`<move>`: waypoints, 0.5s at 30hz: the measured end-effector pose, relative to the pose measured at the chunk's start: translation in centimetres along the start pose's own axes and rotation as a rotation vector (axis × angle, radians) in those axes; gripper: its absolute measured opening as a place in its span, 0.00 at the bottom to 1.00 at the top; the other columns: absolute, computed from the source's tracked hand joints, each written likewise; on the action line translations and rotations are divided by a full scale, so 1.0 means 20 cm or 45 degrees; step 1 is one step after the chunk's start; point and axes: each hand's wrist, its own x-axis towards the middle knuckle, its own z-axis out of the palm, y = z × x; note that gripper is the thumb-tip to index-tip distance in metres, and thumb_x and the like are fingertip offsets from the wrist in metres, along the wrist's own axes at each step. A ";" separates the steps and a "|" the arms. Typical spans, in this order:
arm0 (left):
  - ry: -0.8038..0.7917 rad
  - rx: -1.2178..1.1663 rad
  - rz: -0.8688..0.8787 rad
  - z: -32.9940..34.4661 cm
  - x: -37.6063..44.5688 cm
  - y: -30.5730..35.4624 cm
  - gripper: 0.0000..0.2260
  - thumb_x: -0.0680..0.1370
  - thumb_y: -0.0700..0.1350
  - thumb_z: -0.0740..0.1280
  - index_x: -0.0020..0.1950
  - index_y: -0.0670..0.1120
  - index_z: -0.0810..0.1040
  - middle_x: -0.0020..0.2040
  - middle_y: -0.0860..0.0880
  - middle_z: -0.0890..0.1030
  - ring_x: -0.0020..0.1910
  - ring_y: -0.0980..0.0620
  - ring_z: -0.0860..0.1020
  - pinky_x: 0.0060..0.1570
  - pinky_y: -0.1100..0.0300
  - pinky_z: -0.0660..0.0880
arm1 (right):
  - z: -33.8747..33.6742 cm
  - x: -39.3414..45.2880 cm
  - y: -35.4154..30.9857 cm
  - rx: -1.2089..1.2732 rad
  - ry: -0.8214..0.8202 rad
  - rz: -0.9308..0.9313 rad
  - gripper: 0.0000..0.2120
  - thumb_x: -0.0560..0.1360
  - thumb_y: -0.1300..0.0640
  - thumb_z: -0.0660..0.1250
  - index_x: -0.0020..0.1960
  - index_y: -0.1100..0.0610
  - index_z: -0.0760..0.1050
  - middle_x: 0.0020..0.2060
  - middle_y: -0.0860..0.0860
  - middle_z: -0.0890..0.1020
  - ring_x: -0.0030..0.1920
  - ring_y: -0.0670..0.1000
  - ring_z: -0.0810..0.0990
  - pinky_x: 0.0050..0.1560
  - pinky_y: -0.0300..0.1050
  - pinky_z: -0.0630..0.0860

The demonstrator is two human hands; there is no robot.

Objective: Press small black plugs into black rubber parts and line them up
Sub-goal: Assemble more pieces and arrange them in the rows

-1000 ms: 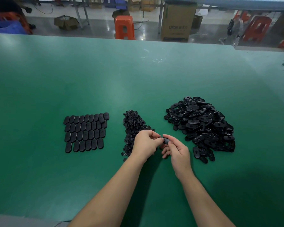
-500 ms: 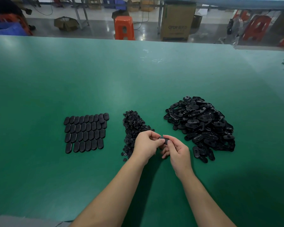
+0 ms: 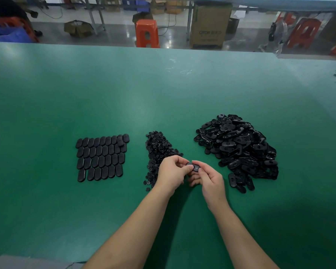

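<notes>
Both hands meet just above the green counter (image 3: pixel 163 98), toward its near edge and about midway between its left and right sides. The left hand (image 3: pixel 172 170) and the right hand (image 3: pixel 209 178) share one black rubber part (image 3: pixel 193 167). The left fingers (image 3: pixel 182 162) curl over its left end with the thumb laid across its face; the right fingers curl around its right end. The grip suits pressing a plug home against the opposing hand. The plug itself cannot be made out between the thumbs.

Stock placement appears deliberate. The loose plug pile (image 3: pixel 159 150) lies directly beyond the left hand, partly hidden by it, so the feed hand has a short reach. The heap of unfilled rubber parts (image 3: pixel 239 150) sits just beside the right hand, toward the right side of the counter. The finished rows (image 3: pixel 102 157) lie flat and side by side to the left, well apart from both piles, which keeps done work from mixing with raw stock.

The near row looks shorter than those beyond it, and open counter adjoins its right end; judged the likely setting place. Bare counter runs wide toward the far edge and both side edges, and in front of the forearms. The chief risk is scattering the plug pile when the left hand crosses toward the rows.
</notes>
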 end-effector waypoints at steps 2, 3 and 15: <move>-0.022 -0.009 0.000 -0.01 0.00 0.00 0.05 0.75 0.40 0.75 0.45 0.47 0.81 0.38 0.47 0.82 0.26 0.56 0.74 0.24 0.62 0.71 | 0.00 0.00 0.00 0.004 -0.011 -0.006 0.21 0.82 0.72 0.55 0.54 0.55 0.82 0.35 0.56 0.83 0.33 0.52 0.80 0.35 0.46 0.79; -0.041 -0.013 0.001 -0.01 0.00 0.00 0.05 0.75 0.40 0.75 0.45 0.46 0.81 0.37 0.48 0.81 0.24 0.58 0.73 0.24 0.62 0.71 | 0.00 0.00 -0.01 -0.002 -0.016 -0.012 0.22 0.81 0.73 0.54 0.54 0.55 0.82 0.34 0.56 0.83 0.33 0.52 0.79 0.34 0.46 0.79; -0.097 -0.144 -0.049 -0.02 -0.02 0.00 0.06 0.73 0.36 0.77 0.40 0.42 0.81 0.28 0.53 0.79 0.20 0.56 0.70 0.21 0.63 0.67 | -0.01 0.00 0.00 -0.250 -0.008 -0.093 0.14 0.83 0.63 0.63 0.49 0.47 0.81 0.31 0.47 0.79 0.31 0.43 0.72 0.35 0.41 0.69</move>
